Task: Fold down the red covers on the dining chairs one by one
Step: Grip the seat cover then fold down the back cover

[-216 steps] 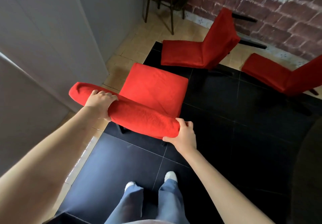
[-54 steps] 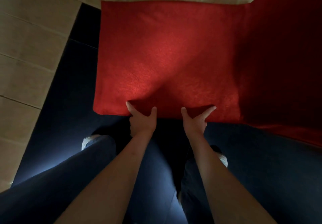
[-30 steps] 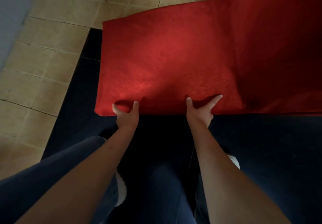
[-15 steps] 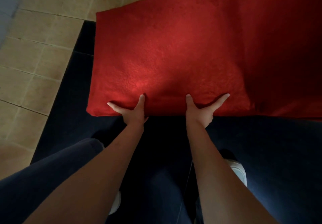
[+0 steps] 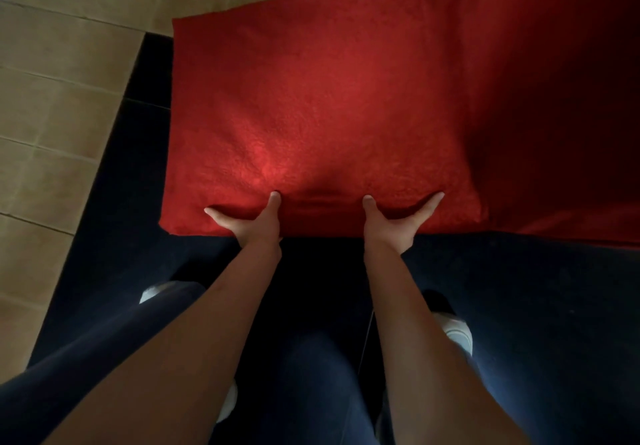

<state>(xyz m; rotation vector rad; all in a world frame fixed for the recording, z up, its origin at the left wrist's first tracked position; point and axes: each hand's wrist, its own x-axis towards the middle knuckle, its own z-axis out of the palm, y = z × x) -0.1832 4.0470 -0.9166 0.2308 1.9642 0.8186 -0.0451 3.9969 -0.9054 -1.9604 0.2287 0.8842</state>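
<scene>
A red cover [image 5: 322, 108] lies over a dining chair's seat and fills the middle of the view. It runs on over the chair's back [image 5: 561, 91] at the right, which is in shadow. My left hand [image 5: 252, 219] and my right hand [image 5: 394, 219] rest side by side on the cover's near edge. On each hand the thumb lies straight on top of the fabric and the forefinger stretches outward along the edge. The other fingers are hidden below the edge. A shallow crease sits in the fabric between my thumbs.
Beige floor tiles [image 5: 59, 98] lie to the left and beyond the chair. Black tiles [image 5: 117, 209] run under the chair and under me. My legs in dark trousers [image 5: 311, 375] and white shoes [image 5: 457, 333] stand right against the seat's near edge.
A second ago my fingers were curled on the cover's near edge; now thumbs and forefingers are spread straight along it. Over the last half second the hands have barely moved.
</scene>
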